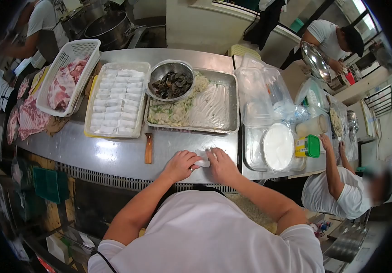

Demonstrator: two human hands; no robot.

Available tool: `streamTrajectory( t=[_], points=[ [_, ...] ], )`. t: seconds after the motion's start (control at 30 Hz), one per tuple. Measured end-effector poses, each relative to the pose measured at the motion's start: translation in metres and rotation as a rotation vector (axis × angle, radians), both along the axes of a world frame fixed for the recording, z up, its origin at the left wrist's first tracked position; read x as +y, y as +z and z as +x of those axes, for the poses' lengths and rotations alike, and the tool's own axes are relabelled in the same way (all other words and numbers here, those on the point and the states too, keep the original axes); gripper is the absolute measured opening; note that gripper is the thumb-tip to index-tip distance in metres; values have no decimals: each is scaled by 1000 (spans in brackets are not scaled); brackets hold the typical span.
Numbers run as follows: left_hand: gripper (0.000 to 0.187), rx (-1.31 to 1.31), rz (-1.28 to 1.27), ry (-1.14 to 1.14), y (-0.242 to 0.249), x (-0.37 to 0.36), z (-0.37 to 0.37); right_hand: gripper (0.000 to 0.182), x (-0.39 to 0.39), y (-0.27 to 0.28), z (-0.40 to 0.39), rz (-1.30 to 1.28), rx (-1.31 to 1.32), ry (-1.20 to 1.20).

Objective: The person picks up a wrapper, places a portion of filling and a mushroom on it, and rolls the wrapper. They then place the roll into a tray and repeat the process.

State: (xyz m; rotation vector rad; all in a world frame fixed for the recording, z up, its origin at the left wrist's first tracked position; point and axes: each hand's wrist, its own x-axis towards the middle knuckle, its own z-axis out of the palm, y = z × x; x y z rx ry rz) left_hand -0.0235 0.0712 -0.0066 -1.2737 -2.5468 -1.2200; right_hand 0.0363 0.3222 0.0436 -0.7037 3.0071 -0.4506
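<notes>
My left hand (182, 165) and my right hand (222, 164) are closed on the two ends of a small white wrapped roll (202, 159) lying on the steel table near its front edge. Beyond them stands a metal tray (233, 104), with a pale filling flecked with green (171, 113) on its left and a scraped, smeared area on its right. Resting over the tray's back left corner is a steel bowl (158, 69) of dark, thin pieces (173, 85). Rows of similar white rolls (119, 99) fill a plastic tray (147, 73) farther left.
A wooden-handled utensil (148, 149) lies left of my hands. A white basket (97, 45) of raw meat (68, 84) stands far left. To the right are a round white stack (277, 147) and a green-lidded tub (312, 146). Co-workers stand at right and back left.
</notes>
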Motion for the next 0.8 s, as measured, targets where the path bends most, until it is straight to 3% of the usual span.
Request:
streamTrajectory(
  t=[0.03, 0.07, 0.37, 0.57, 0.8],
  points=[
    [35, -7, -15, 0, -1, -1, 0, 61, -11, -1, 1, -283, -71, -41],
    [35, -14, -31, -1, -2, -1, -1, 52, -20, -1, 6, -330, -50, -84],
    [34, -10, -14, 49, 4, 9, -13, 35, -27, -19, -6, -220, 177, -87],
    [36, 9, -67, 51, -7, 8, -20, 38, -26, -21, -17, -240, 30, -185],
    [36, 82, -60, 127, -2, 14, -25, 44, -23, -25, -20, -112, 135, -170]
  ],
)
